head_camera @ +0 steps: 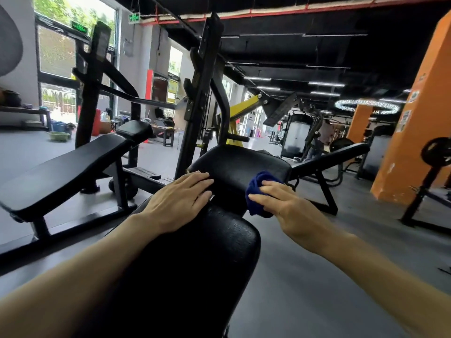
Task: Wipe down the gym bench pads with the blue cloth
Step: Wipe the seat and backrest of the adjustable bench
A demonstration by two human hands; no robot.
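The bunched blue cloth (258, 193) is clamped by the right hand (288, 206) beside the black padded bench (219, 240); the left hand (180, 203) is laid flat on it, fingers together. Wiping appears underway; a sweep across the pad seems required next.

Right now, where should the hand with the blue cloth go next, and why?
Probably slide the right hand with the bunched blue cloth left across the seat pad. The cloth sits at that pad's right edge, while the left hand rests flat on the long pad.

Rack upright (195, 93) blocks beyond seat pad (234, 164) — floor (305, 276) open rightward.
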